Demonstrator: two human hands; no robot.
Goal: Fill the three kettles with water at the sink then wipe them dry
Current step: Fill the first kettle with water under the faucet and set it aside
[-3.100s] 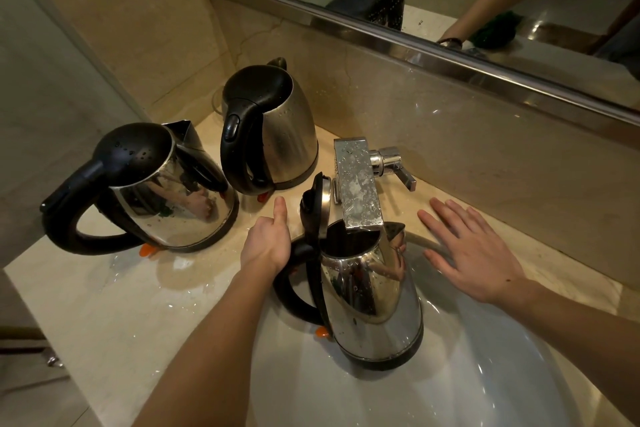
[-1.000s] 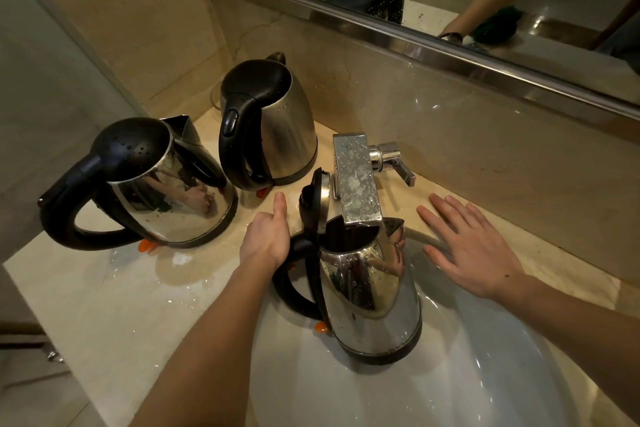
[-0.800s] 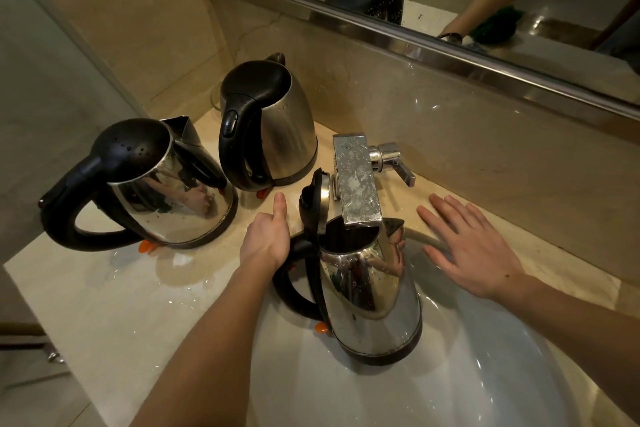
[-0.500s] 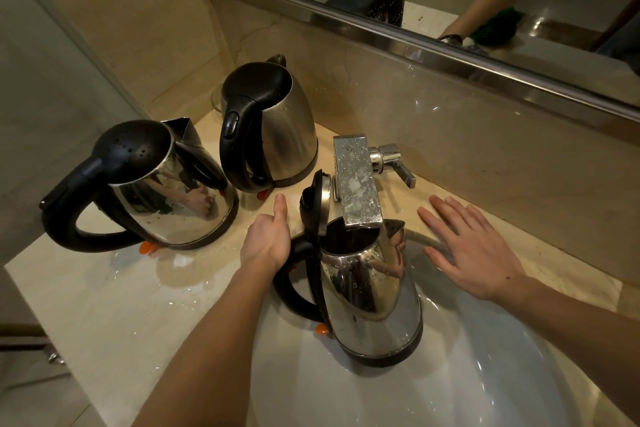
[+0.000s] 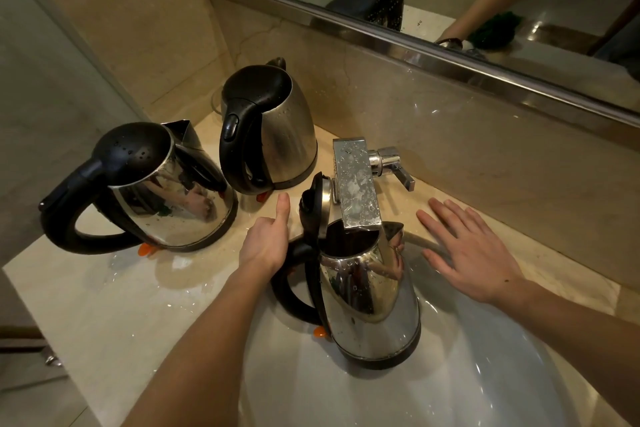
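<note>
From the head camera, the only view, the kettle being filled stands in the white sink near the centre of the picture, lid tipped open, its mouth right under the square tap. The left hand is wrapped around its black handle with the thumb pointing to 12 o'clock; the right hand lies flat and open, fingers spread, on the sink's edge at 3 o'clock of the kettle, holding nothing. The steel body is beaded with drops and would likely be slippery, and it should grow heavy as it fills, so the handle looks the safest hold. Three kettles are counted: this one, a shiny kettle at 9 o'clock and a dull one at 11 o'clock, both shut on the wet counter. There is one tap, with one lever.
</note>
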